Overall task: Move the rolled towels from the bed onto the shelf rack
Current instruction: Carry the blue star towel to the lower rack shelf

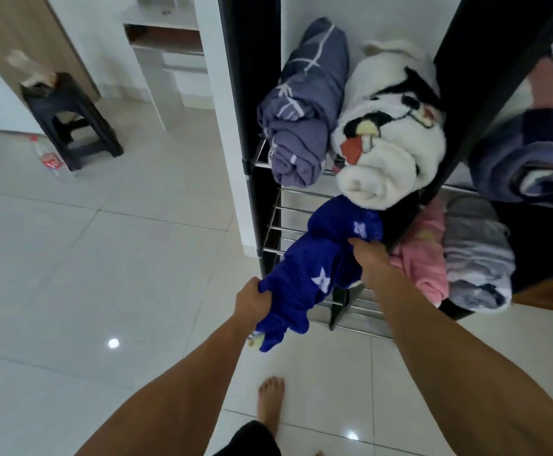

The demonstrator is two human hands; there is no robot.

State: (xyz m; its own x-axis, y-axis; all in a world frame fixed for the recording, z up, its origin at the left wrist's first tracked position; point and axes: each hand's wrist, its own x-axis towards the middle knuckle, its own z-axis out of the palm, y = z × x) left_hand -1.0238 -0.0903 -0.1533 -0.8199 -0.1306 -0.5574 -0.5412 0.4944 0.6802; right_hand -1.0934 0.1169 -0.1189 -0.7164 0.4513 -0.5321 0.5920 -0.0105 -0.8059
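A dark blue rolled towel (314, 268) with white star shapes hangs between both my hands, partly over the lower rails of the shelf rack (276, 230). My left hand (250, 299) grips its near end. My right hand (369, 261) grips its far end, close to the rack's middle post. On the upper rails lie a grey-blue striped roll (304, 103) and a white cartoon-print roll (390, 133). A pink roll (425, 255) and a grey striped roll (476, 255) rest on the lower right shelf. Another purple-blue roll (528, 159) sits upper right.
A dark plastic stool (71, 120) stands at the left, with a plastic bottle (49, 159) on the tiled floor beside it. A white cabinet (166, 51) is behind. My bare foot (270, 403) is on the floor below the towel.
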